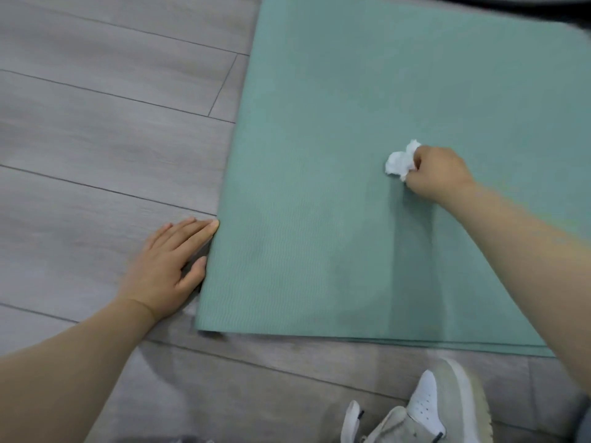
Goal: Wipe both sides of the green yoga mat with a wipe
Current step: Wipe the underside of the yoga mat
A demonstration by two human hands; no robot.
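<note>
- Head view is showing the flat, ribbed green foam yoga mat (367,91) lying on the grey wood-plank floor (96,107), filling the centre and upper right of the frame.
- Right of centre, the right hand (439,174) is closing its fingers around a crumpled white wipe (398,163), which is pressing on the mat's top face.
- At lower left of centre, the left hand (163,270) is resting flat on the floor with fingers spread and holding nothing, its fingertips touching the mat's left edge.
- Judging by this, the upward face is being wiped; whether it is the first or second side cannot be told.
- Next, the wipe needs sweeping across the unwiped areas while the left hand is steadying the edge.
- Along the bottom edge a second layer seems to be showing, so the mat may be folded.
- A pale grey-and-white sneaker (425,407) is sitting at the lower right, partly cut off; the mat's far end is running out of frame.
</note>
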